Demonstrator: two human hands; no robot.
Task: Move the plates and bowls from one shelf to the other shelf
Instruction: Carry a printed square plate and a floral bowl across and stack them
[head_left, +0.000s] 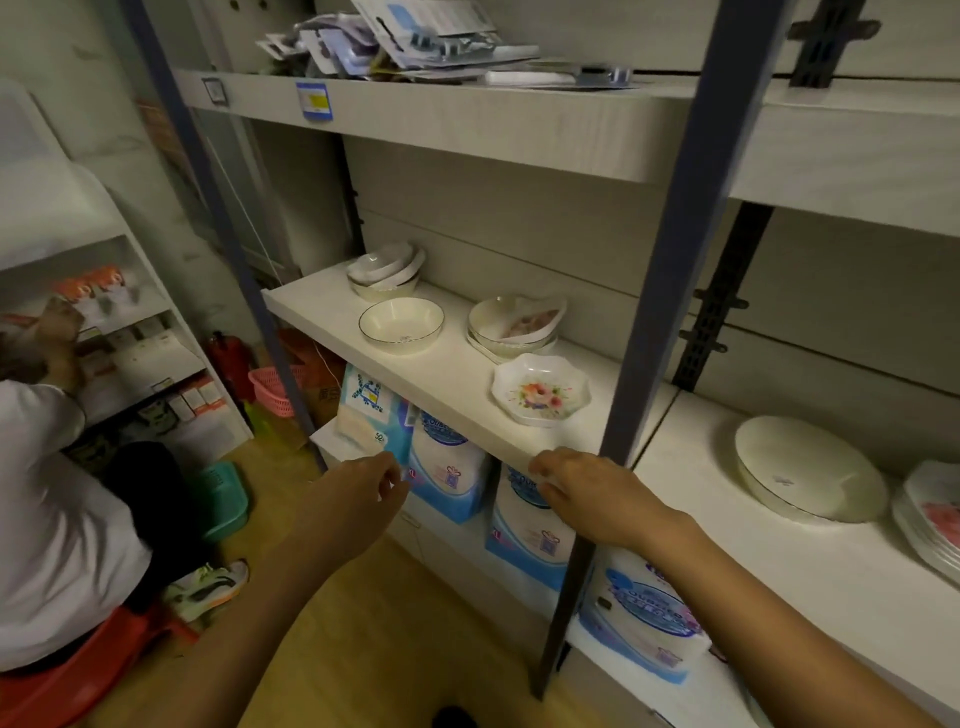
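Observation:
The left shelf (457, 384) carries a flowered plate (541, 391) near its front, a white bowl (401, 325) with a dark rim, a stack of bowls (514, 325) behind the plate and another tilted stack (385, 270) at the back. The right shelf (810, 561) bears an upside-down white plate (810, 470) and a stack of flowered plates (932, 512) at the frame's edge. My left hand (358, 486) hovers below the left shelf's front edge with loosely curled fingers, holding nothing. My right hand (587, 486) hangs at that edge, just below the flowered plate, empty.
A blue upright post (654, 291) stands between the two shelves. Blue-and-white soft packs (452, 467) fill the level under the left shelf. The top shelf (467, 111) holds packaged goods. A person in white (57, 509) sits on a red stool at the left.

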